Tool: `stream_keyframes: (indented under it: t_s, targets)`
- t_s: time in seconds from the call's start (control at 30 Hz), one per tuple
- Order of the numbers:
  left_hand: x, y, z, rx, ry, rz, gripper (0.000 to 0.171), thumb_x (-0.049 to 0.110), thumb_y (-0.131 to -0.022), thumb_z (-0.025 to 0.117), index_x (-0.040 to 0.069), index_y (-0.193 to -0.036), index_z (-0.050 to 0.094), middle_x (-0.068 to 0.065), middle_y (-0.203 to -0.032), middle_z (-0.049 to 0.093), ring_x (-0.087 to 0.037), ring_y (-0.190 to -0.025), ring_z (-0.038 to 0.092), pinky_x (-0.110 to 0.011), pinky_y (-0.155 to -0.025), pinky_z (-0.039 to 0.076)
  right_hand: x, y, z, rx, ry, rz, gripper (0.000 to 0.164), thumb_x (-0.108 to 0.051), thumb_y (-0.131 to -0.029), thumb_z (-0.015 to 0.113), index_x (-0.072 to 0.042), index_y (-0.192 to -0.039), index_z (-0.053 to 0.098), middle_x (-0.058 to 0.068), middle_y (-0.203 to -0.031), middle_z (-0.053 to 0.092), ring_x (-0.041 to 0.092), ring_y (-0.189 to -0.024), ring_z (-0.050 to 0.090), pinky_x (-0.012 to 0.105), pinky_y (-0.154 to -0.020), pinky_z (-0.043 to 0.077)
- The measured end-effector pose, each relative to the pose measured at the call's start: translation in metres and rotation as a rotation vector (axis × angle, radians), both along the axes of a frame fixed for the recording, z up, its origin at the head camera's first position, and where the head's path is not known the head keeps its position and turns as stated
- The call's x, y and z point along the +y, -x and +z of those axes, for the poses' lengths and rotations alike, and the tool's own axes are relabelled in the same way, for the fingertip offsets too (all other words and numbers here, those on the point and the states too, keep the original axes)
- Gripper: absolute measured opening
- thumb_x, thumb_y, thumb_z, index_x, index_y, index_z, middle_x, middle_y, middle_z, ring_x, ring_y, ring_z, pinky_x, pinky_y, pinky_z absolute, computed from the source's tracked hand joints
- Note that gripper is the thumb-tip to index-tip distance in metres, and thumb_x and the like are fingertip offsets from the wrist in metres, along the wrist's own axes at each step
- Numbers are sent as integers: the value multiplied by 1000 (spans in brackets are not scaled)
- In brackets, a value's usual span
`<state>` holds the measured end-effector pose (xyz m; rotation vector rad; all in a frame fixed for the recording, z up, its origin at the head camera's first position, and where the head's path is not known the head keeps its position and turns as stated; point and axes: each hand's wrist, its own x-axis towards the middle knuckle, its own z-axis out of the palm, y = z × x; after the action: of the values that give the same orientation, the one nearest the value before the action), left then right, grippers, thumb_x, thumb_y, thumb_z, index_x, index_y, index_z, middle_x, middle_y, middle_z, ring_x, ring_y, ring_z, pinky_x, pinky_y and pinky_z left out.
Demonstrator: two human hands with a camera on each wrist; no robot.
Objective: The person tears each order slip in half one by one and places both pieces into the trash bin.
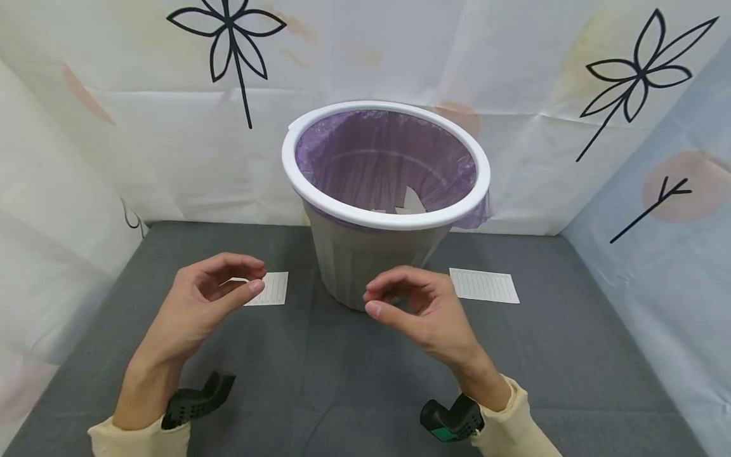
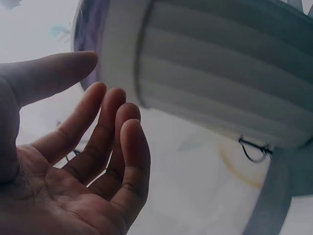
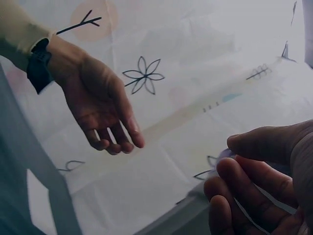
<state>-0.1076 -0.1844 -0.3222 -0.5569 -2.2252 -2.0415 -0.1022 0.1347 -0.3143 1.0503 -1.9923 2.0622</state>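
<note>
My left hand (image 1: 208,301) hovers over the dark cloth, its fingers loosely bent and nothing between them. Behind it, partly covered by the fingers, lies a small lined paper slip (image 1: 275,289). The right hand (image 1: 425,311) is held in front of the trash bin (image 1: 371,254), its fingers also loosely curved around bare air. A second lined slip (image 1: 484,285) lies just beyond that hand, to the right. The bin has a white rim and a purple plastic liner (image 1: 354,162). White paper pieces (image 1: 412,202) are inside, low in the liner.
Grey cloth (image 1: 331,393) covers the table. Pale fabric (image 1: 400,57) with printed black flowers hangs behind the bin, with more fabric at both sides. Each wrist wears a black device (image 1: 197,401). A thin dark cord (image 1: 132,219) hangs at the back left corner.
</note>
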Motion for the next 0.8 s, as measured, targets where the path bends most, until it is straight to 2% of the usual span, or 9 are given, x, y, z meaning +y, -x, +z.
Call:
stream_keyframes:
  t_s: [0.23, 0.4, 0.6, 0.73, 0.8]
  targets:
    - [-19, 14, -21, -28, 13, 3, 28, -9, -91, 69, -5, -119, 67, -9, -111, 69, -18, -102, 64, -24, -86, 54, -28, 6, -35, -84, -5, 44, 16, 3, -89, 74, 6, -104, 70, 20, -95, 71, 21, -84, 67, 34, -77, 56]
    - [-35, 26, -37, -40, 43, 38, 31, -7, -91, 71, -3, -121, 67, -4, -112, 69, -15, -102, 64, -21, -85, 53, -58, 13, -57, -170, -40, 68, 22, 0, -88, 75, 5, -109, 70, 24, -101, 70, 20, -86, 68, 36, -80, 56]
    - [-57, 38, -60, -59, 158, 161, 35, 3, -92, 74, 4, -127, 66, 6, -115, 67, -10, -107, 61, -15, -84, 50, -95, 33, -84, -252, -125, 35, 29, -4, -89, 76, 1, -117, 69, 19, -114, 70, 21, -99, 68, 40, -87, 56]
    - [-70, 42, -78, -106, 264, 246, 42, 15, -94, 75, 4, -132, 62, 12, -120, 62, -7, -111, 57, -12, -83, 49, -121, 49, -106, -266, -161, -11, 32, -4, -89, 77, 3, -119, 68, 17, -120, 69, 32, -111, 64, 43, -96, 52]
    - [-75, 45, -87, -139, 314, 283, 49, 21, -94, 76, 2, -135, 59, 11, -124, 59, -7, -113, 55, -11, -83, 48, -132, 55, -114, -279, -178, -33, 35, -5, -89, 77, 4, -121, 67, 16, -123, 68, 35, -116, 61, 43, -100, 49]
